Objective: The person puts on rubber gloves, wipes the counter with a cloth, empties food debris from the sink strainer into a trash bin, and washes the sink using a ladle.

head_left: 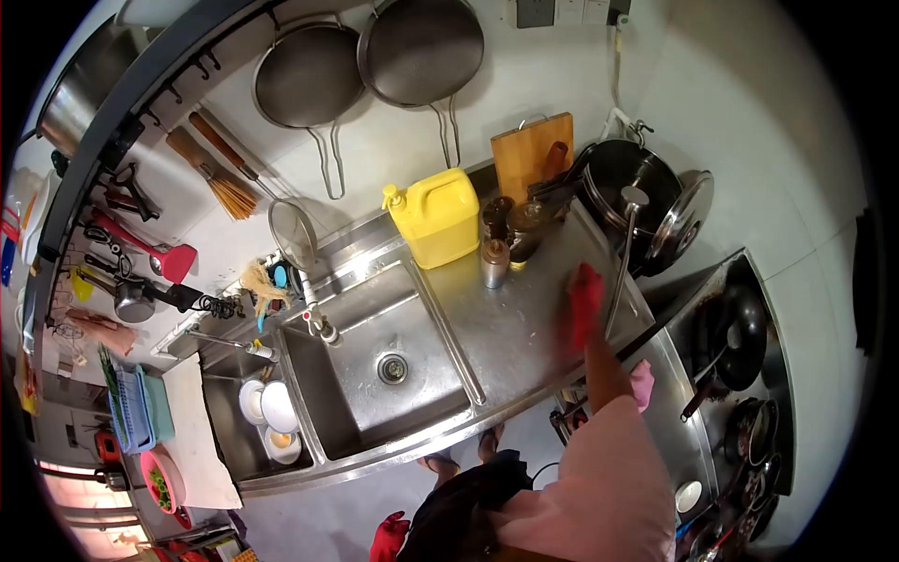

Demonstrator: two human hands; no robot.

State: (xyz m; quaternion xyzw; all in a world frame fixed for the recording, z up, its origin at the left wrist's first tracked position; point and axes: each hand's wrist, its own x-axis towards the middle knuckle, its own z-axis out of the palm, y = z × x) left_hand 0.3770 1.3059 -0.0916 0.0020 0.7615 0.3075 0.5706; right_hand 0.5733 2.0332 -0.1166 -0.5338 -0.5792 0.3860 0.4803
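Note:
My right hand (584, 304) wears a red glove and is at the right end of the steel counter (496, 318), closed and blurred, next to a long metal handle (622, 281). Whether something is inside its fingers cannot be made out. Low in the view, my left hand (389, 538) hangs beside the dark apron, also in a red glove, its fingers partly apart and holding nothing visible. A yellow jug (435, 220) stands behind the sink's right edge. Beside it are a small brown bottle (494, 264) and dark jars (529, 225).
An empty sink basin (393, 323) lies left of the counter; the smaller basin holds white bowls (278, 406). A large pot (632, 178) and lid (684, 215) stand at the back right. Woks (735, 337) sit on the stove. Two round strainers (421, 51) hang on the wall.

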